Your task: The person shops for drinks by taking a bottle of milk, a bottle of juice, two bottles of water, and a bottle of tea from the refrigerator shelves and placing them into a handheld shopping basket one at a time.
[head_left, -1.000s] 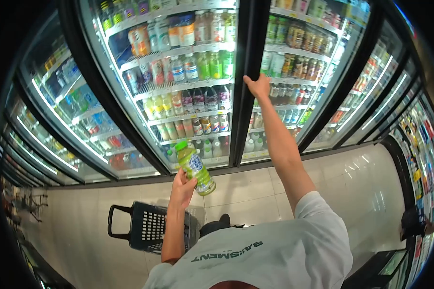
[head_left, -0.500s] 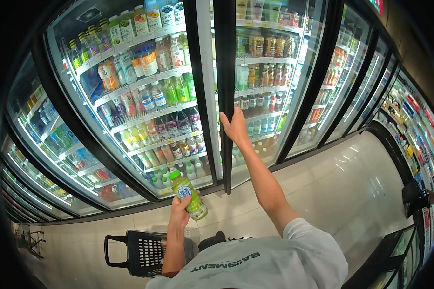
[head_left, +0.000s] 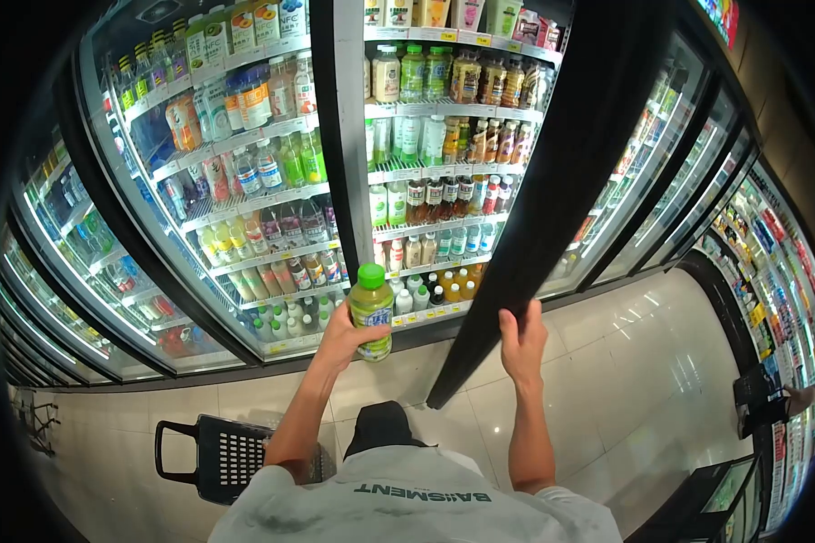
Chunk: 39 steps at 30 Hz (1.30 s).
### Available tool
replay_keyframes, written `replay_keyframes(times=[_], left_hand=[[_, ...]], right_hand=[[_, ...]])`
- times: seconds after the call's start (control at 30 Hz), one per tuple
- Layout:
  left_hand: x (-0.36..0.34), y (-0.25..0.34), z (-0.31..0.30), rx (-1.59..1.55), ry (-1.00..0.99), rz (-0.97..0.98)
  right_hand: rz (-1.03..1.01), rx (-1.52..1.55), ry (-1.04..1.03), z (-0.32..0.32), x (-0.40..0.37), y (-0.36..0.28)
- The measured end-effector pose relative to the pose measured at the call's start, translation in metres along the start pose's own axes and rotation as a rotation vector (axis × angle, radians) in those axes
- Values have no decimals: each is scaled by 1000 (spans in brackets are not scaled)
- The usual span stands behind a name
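Note:
My left hand (head_left: 341, 338) is closed around a green drink bottle (head_left: 371, 297) with a bright green cap and a blue-and-white label. It holds the bottle upright in front of the cooler. To the right, the black-framed glass door (head_left: 552, 195) of the cooler stands swung outward. My right hand (head_left: 522, 346) is beside the lower part of this door's edge, thumb and fingers apart, fingertips close to the frame. Behind the opened door, shelves (head_left: 457, 169) carry rows of bottled drinks.
A black shopping basket or cart (head_left: 210, 457) with a handle is on the tiled floor at lower left. More glass cooler doors (head_left: 145, 299) run along both sides. At far right, a person (head_left: 792, 398) is near stocked shelves (head_left: 752, 262).
The door has swung open toward me and to the right. My right hand has come down and back with it. The bottle in my left hand has moved up and rightward, turning upright.

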<state>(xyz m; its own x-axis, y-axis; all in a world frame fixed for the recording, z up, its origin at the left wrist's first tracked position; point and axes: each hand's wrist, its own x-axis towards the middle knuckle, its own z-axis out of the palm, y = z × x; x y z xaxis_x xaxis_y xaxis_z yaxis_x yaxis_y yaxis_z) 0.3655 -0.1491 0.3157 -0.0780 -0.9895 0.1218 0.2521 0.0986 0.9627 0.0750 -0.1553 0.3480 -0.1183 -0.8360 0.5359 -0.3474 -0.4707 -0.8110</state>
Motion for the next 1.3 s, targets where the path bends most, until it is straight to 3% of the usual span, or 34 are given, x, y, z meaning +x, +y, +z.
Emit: replay_keyframes(times=[0.07, 0.13, 0.23, 0.5, 0.6, 0.63, 0.67, 0.73, 0.8, 0.83, 0.93, 0.97, 1.07, 1.2, 1.27, 1.3], left_hand=[[29, 15, 10, 33, 7, -7], [68, 24, 14, 351, -30, 265], [130, 60, 29, 680, 13, 508], [349, 117, 61, 610, 218, 803], [435, 122, 63, 629, 396, 913], [451, 127, 65, 585, 367, 847], [468, 132, 65, 543, 336, 782], [515, 121, 59, 476, 383, 754], [547, 111, 51, 400, 414, 746], [557, 108, 47, 402, 412, 737], [582, 94, 37, 451, 429, 639], [587, 95, 35, 457, 442, 587], [603, 100, 36, 599, 493, 491], [615, 92, 43, 800, 619, 542], [599, 95, 49, 815, 588, 506], [587, 95, 55, 877, 613, 517]], right_hand=[[0, 12, -2, -29, -7, 11], [-17, -27, 49, -53, -15, 15], [66, 73, 113, -82, -24, 23], [-77, 272, 647, -74, -47, 87], [-163, -242, 712, -86, -60, 122], [-160, -195, 785, -80, -55, 114], [-85, 151, 853, -71, -50, 102], [-240, -389, 676, -86, -63, 120], [-159, -356, 659, -89, -79, 135], [-174, 45, 641, -85, -79, 138], [-223, 70, 689, -76, -83, 135], [-253, 184, 555, -83, -91, 144], [-180, 193, 695, -87, -105, 156], [-219, 306, 598, -93, -108, 156], [-231, 30, 609, -85, -96, 144], [-231, 33, 610, -83, -94, 144]])
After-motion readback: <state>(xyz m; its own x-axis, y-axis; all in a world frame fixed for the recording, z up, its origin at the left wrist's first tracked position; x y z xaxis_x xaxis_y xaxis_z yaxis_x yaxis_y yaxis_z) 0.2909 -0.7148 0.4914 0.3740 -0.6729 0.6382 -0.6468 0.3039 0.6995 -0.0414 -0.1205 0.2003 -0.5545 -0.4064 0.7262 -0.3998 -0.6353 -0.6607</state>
